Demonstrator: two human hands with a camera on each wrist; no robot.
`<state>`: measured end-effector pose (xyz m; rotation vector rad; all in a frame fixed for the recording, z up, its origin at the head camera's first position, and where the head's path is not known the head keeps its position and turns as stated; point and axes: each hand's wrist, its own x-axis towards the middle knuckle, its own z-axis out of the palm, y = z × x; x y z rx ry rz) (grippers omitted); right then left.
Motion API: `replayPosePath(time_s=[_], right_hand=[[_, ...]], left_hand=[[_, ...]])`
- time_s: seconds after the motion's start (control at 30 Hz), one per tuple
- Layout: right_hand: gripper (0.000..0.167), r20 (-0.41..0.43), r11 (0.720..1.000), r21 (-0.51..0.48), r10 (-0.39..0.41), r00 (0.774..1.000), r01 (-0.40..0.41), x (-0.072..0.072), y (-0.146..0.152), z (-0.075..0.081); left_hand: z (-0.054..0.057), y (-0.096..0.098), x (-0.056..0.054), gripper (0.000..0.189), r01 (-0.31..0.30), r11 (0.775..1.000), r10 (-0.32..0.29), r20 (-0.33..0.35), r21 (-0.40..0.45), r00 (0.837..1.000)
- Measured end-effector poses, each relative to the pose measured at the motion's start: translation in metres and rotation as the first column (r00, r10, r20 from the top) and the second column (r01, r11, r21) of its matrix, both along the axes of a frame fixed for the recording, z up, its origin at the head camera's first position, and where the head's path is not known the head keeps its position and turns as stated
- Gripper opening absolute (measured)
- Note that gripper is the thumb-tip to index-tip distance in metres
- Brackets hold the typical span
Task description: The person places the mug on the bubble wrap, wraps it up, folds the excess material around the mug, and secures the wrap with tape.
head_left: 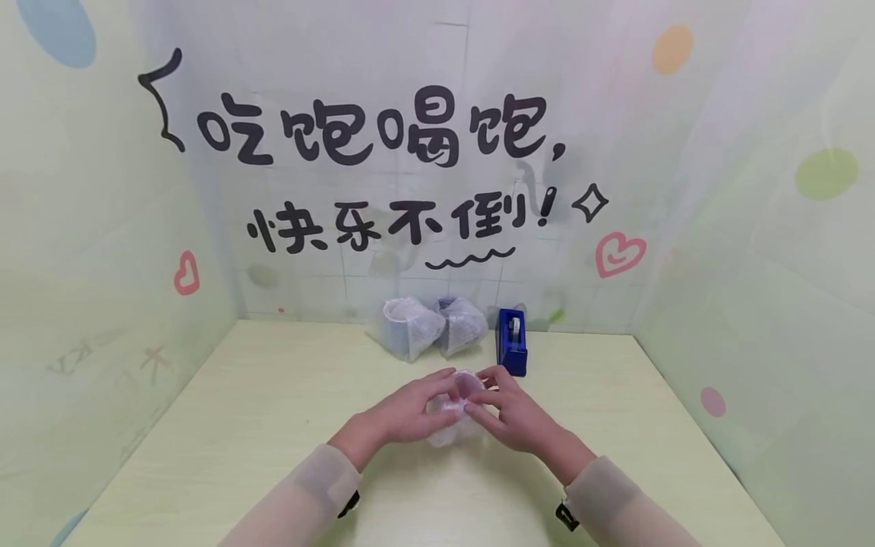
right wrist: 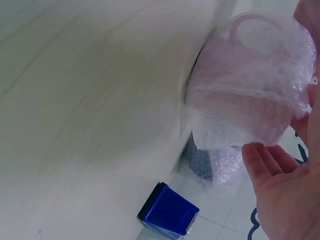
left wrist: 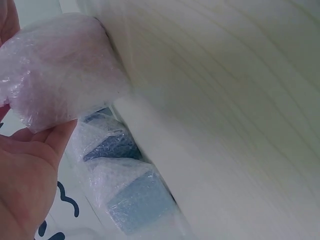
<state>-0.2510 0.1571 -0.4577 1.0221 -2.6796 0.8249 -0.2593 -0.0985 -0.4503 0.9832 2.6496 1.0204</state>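
A pink mug (right wrist: 245,107) in clear bubble wrap stands on the table near its middle, and the loop of its handle shows through the wrap in the right wrist view. From the left, my left hand (head_left: 410,412) grips it near the top, thumb and fingers about the rim. My right hand (head_left: 517,416) pinches the wrap at the rim's right side, its fingertips close to those of the left. In the left wrist view the wrapped mug (left wrist: 65,75) hides part of the fingers.
Two more bubble-wrapped cups, one light blue (left wrist: 142,200) and one dark blue (left wrist: 112,142), stand side by side by the back wall. Right of them is a blue tape dispenser (head_left: 513,346). Printed walls (head_left: 772,251) enclose the table (head_left: 225,456) at the back and sides.
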Motion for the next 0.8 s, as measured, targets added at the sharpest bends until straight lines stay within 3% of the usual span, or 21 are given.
replayPosePath(time_s=[0.13,0.33,0.43,0.5,0.6,0.8], right_hand=[[0.021,-0.024,1.000,0.004,0.026,0.999,-0.026,-0.0001,-0.0010,0.0025],[0.020,-0.042,0.999,-0.002,0.039,0.998,-0.039,-0.0011,-0.0004,0.0002],[0.019,-0.027,0.999,-0.006,0.038,0.999,-0.038,-0.0018,-0.0002,-0.0011],[0.020,-0.010,0.999,-0.009,0.033,0.999,-0.034,-0.0026,-0.0002,-0.0013],[0.020,0.016,1.000,-0.006,0.026,1.000,-0.026,-0.0037,-0.0003,-0.0011],[0.021,0.058,1.000,0.001,0.020,0.998,-0.021,-0.0055,0.0004,-0.0009]], left_hand=[[-0.0007,-0.0031,0.0001,0.035,-0.008,1.000,0.008,0.029,-0.006,1.000],[-0.0038,-0.0064,-0.0003,0.054,-0.015,0.997,0.011,0.059,0.076,0.998],[-0.0067,-0.0076,-0.0012,0.049,-0.015,0.994,0.009,0.060,0.105,0.998],[-0.0077,-0.0073,-0.0027,0.031,-0.001,0.994,-0.004,0.045,0.110,0.999],[-0.0087,-0.0058,-0.0049,0.022,-0.003,0.994,-0.001,0.035,0.106,0.999],[-0.0091,-0.0032,-0.0071,0.037,0.021,0.999,-0.019,-0.039,0.049,0.999]])
